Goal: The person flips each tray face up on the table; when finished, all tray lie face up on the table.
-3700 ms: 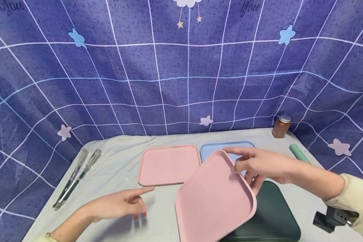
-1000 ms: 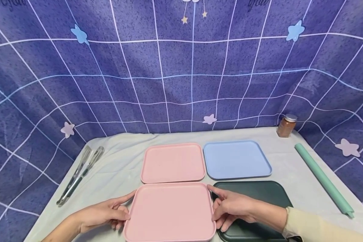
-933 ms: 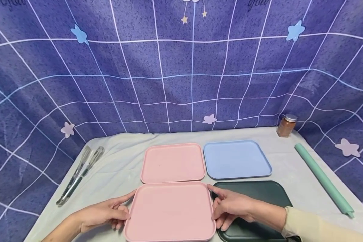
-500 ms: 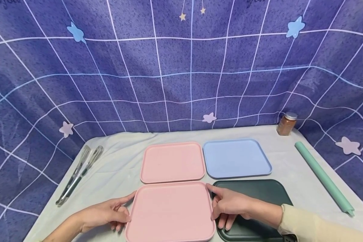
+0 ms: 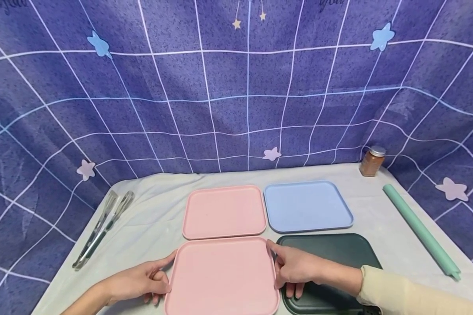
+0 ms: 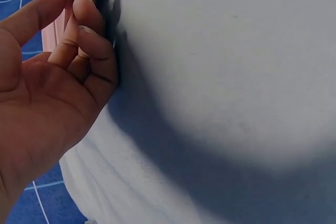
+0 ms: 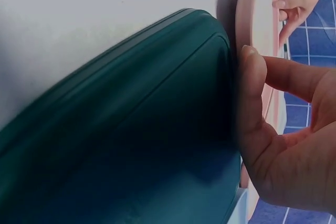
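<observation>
A pink tray lies level at the front of the table, with a hand at each short side. My left hand pinches its left rim, index finger stretched toward the far corner; the left wrist view shows the fingertips at the pink edge. My right hand pinches the right rim, its index finger at the far right corner. In the right wrist view the thumb and fingers meet at the pink rim. Under the right hand is a dark green tray, partly covered by hand and sleeve.
Behind are a second pink tray and a blue tray, side by side. Metal tongs lie at the left. A green roll and a jar with a silver lid are at the right. A purple curtain hangs behind.
Earlier the right hand held the pink tray tilted over the green one, left hand apart. Since then it came down leftward and level, and the left hand took its other side. Lately almost nothing moved.
</observation>
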{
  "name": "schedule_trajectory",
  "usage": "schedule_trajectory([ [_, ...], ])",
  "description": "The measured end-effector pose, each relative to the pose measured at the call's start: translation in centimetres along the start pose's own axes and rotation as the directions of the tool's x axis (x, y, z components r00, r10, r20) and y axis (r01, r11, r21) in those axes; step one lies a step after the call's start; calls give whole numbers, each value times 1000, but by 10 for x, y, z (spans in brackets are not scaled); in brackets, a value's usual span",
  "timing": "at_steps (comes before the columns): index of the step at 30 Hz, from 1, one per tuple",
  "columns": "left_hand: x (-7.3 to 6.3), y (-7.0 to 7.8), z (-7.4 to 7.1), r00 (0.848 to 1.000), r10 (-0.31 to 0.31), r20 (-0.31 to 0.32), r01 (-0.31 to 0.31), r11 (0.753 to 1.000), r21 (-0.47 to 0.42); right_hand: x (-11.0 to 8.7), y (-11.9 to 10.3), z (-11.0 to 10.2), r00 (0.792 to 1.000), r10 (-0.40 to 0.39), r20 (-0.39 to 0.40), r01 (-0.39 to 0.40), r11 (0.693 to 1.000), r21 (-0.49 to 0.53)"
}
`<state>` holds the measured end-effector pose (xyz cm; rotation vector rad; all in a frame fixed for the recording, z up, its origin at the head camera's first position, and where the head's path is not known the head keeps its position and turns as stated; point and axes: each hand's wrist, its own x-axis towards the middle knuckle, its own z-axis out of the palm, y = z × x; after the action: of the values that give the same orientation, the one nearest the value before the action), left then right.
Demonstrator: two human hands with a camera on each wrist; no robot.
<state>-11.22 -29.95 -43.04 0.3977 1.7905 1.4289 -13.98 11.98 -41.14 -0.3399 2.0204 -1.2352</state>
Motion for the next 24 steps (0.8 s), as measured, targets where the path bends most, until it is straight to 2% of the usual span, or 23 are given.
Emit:
schedule_trajectory([
  [13, 0, -2, 1, 1000, 15, 25, -15, 1000, -11, -2, -9, 5, 999, 17, -40, -23, 987, -159],
  [24, 0, -3, 0, 1000, 9, 22, -9, 1000, -4, 2, -11, 4, 999, 43, -25, -46, 984, -175],
])
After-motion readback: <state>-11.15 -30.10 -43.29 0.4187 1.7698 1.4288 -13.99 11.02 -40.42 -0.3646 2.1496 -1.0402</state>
